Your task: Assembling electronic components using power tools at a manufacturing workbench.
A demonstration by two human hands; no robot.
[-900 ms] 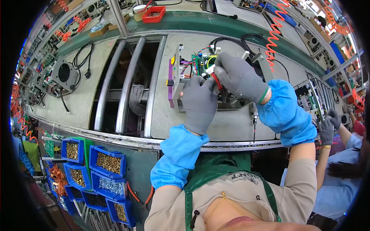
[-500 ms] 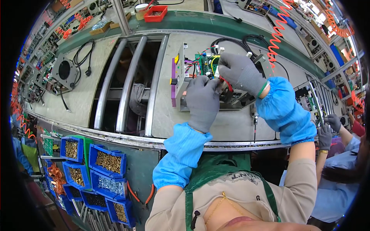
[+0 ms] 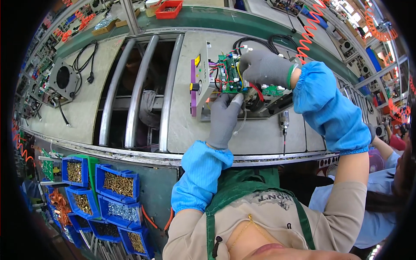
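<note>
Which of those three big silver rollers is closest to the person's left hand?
The rightmost roller, beside the worktop with the purple-edged electronics unit. The left roller and middle roller lie farther from the left hand.

dark lettering (image 3: 274, 198) across your beige shirt (image 3: 255, 209), yellow label (image 3: 197, 60) on the device's left panel (image 3: 203, 77), seemingly too small to read

Left hand (image 3: 223, 123): lowered toward the near edge of the green circuit board (image 3: 230, 73). Green circuit board: more exposed than before. Right hand (image 3: 268, 69): now farther from the left. Thin pale cord (image 3: 245, 119): newly visible, dangling beside the left hand.
</note>
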